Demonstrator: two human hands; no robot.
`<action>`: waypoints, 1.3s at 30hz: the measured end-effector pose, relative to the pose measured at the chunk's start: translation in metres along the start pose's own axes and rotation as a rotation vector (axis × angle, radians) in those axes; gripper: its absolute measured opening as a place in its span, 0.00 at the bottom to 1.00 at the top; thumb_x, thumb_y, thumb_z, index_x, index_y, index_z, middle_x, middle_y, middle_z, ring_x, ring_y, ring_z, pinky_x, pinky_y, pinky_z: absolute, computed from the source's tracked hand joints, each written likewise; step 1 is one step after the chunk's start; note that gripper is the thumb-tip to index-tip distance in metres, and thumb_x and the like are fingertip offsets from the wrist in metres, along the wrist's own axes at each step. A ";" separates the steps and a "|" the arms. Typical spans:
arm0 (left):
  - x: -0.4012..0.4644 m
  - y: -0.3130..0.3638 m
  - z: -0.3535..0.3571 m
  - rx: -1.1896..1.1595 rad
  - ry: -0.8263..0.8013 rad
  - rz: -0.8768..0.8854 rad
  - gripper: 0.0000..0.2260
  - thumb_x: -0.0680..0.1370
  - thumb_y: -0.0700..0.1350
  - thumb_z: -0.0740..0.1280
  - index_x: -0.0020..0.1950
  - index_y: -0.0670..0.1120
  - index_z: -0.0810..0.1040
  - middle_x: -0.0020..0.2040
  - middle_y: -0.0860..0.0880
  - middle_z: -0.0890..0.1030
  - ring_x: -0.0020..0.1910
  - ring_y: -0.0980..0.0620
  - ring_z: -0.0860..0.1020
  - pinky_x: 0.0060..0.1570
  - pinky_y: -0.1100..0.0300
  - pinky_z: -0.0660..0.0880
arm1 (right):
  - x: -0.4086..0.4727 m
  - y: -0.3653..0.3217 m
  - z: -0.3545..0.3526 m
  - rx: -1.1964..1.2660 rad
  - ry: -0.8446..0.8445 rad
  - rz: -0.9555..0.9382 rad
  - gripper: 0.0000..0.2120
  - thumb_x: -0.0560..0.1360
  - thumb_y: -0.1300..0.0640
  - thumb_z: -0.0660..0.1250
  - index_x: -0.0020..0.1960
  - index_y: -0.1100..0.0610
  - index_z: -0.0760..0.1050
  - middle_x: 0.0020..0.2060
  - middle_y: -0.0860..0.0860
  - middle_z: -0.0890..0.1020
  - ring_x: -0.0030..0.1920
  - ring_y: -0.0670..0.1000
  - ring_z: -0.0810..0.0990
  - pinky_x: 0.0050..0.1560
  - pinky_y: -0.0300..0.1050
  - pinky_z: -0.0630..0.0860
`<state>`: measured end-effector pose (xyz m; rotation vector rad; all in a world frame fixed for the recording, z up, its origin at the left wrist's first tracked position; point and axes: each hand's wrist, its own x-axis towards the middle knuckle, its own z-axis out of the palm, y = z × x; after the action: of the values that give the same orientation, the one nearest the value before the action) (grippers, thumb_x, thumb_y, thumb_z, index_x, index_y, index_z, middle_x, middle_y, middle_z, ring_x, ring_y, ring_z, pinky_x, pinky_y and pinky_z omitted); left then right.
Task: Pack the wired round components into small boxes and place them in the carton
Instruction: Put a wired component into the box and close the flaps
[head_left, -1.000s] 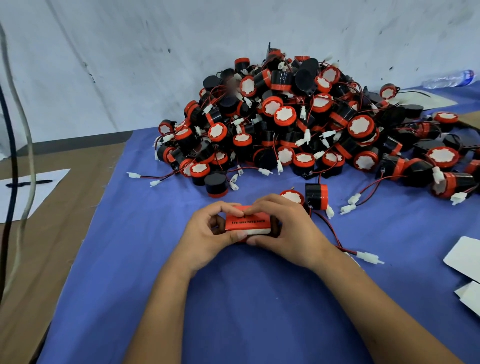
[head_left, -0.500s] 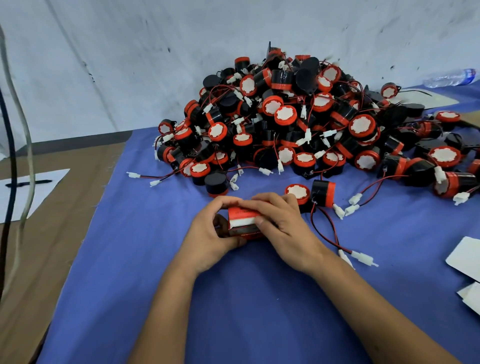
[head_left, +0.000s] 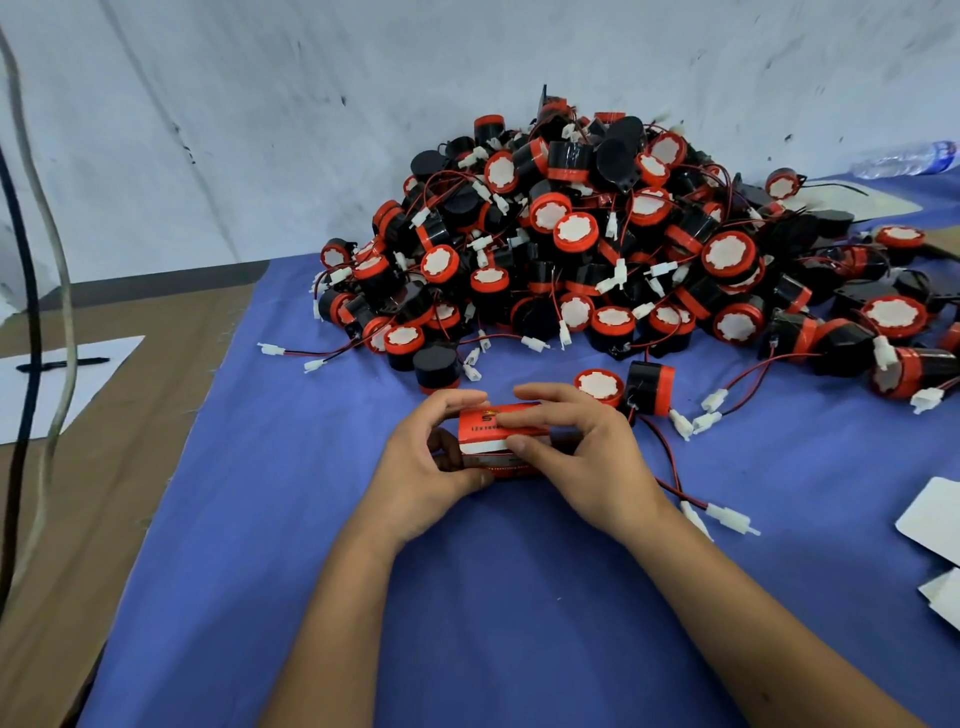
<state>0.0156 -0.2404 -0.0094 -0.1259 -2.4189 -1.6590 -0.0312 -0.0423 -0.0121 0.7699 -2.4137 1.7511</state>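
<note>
A small red and white box (head_left: 488, 434) sits between both hands on the blue cloth (head_left: 467, 597). My left hand (head_left: 426, 467) grips its left end, thumb below and fingers over the top. My right hand (head_left: 576, 457) holds the right side, fingers lying across the top flap and thumb on the white strip. Behind the box rises a big pile of black and red round components (head_left: 597, 249) with red-black wires and white plugs. Two loose components (head_left: 626, 387) lie just past my right hand, their wire (head_left: 670, 467) trailing toward a plug. No carton is in view.
White flat cards (head_left: 935, 519) lie at the right edge. A brown surface with a sheet of paper and a pen (head_left: 62, 364) is on the left, crossed by hanging cables (head_left: 31, 312). A plastic bottle (head_left: 904, 158) lies at the far right by the wall.
The box has been turned in my hands; its red lettered face now tilts up and a white strip shows in front. Both hands stayed in place around it.
</note>
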 end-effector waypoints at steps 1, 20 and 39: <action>0.000 0.000 0.001 -0.002 0.005 -0.001 0.33 0.68 0.29 0.79 0.66 0.54 0.78 0.64 0.55 0.81 0.63 0.52 0.80 0.61 0.48 0.81 | 0.000 0.000 -0.001 0.029 0.025 0.003 0.09 0.75 0.60 0.77 0.52 0.49 0.87 0.62 0.42 0.81 0.64 0.41 0.77 0.60 0.42 0.80; -0.003 0.006 0.018 0.398 0.367 0.276 0.13 0.71 0.31 0.78 0.50 0.47 0.88 0.48 0.52 0.81 0.48 0.54 0.82 0.47 0.56 0.81 | 0.001 0.003 0.003 -0.387 0.030 -0.278 0.09 0.78 0.61 0.72 0.58 0.56 0.85 0.64 0.53 0.83 0.73 0.55 0.73 0.76 0.50 0.68; -0.025 0.020 0.043 0.764 0.442 0.273 0.11 0.73 0.30 0.76 0.53 0.41 0.87 0.48 0.46 0.85 0.47 0.44 0.80 0.45 0.54 0.78 | -0.005 0.003 0.014 -0.609 0.020 -0.344 0.07 0.79 0.61 0.71 0.57 0.58 0.82 0.67 0.54 0.79 0.75 0.61 0.69 0.67 0.55 0.76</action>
<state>0.0381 -0.1921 -0.0118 0.0298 -2.3583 -0.5074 -0.0247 -0.0526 -0.0209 0.9803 -2.4030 0.8288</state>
